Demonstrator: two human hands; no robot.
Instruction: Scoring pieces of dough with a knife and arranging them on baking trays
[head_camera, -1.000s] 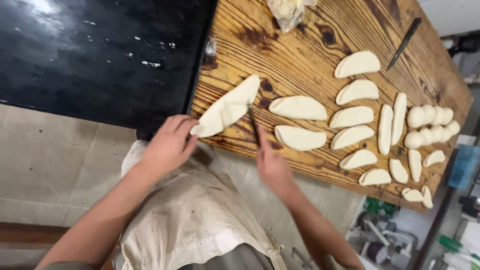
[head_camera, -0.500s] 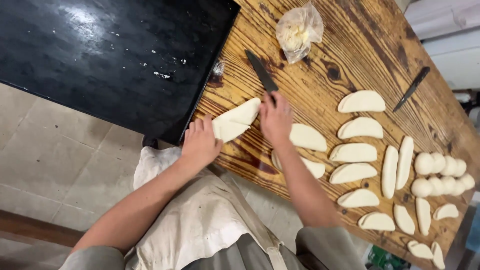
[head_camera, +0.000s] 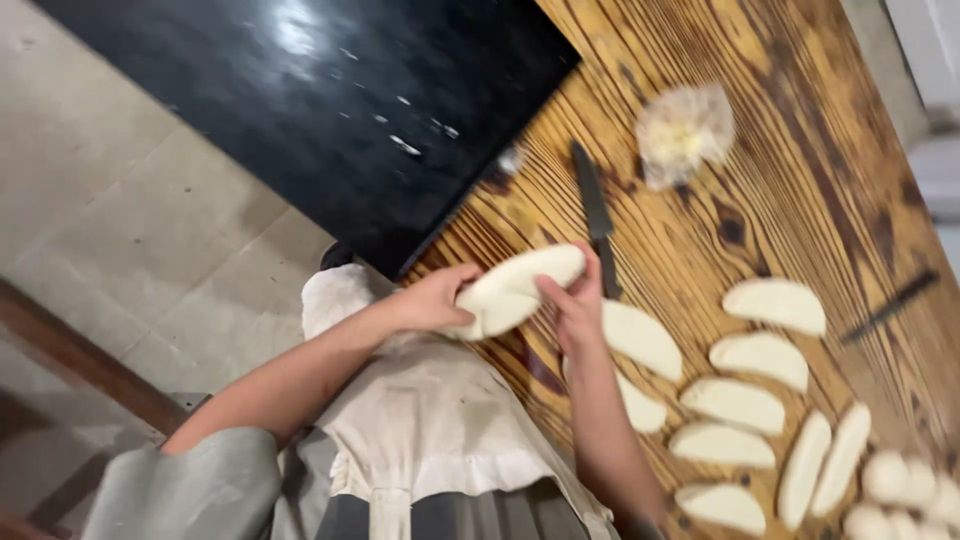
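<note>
Left hand (head_camera: 432, 300) and right hand (head_camera: 577, 305) pinch opposite ends of the dough piece (head_camera: 515, 290); support evenly, avoid stretching, clear the knife (head_camera: 596, 215).

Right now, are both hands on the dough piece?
Touching. The head view shows the left hand gripping one end of the dough piece and the right hand gripping the other side, lifted above the wooden table.
</note>
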